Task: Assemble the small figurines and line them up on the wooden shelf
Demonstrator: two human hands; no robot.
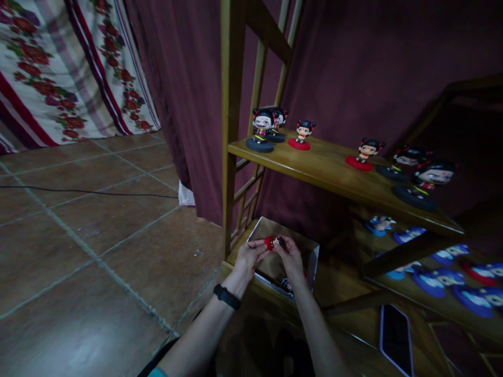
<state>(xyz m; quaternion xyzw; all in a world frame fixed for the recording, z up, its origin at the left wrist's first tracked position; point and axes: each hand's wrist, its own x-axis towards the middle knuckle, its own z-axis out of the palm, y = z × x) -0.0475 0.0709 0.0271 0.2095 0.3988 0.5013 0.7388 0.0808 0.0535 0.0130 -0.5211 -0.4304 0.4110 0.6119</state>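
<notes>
Left hand (248, 257) pinches the round red base and right hand (290, 252) grips the dark-haired head of a small moulded figurine (274, 243), held over the open cardboard box (312, 256) at 6 o'clock below the wooden shelf (326, 167). Probably light, rigid, smooth, fragile at the neck; best grasped by the base.

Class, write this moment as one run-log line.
left hand: grips figurine's red base | right hand: holds small figurine | under them: open box | shelf: figurines standing

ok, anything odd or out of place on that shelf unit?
Nothing looks damaged or spilled. The figurines on the wooden upper shelf stand upright. Only oddity: a dark smartphone lies among the toys. Both hands hold a small red-based figurine over a cardboard box.
</notes>
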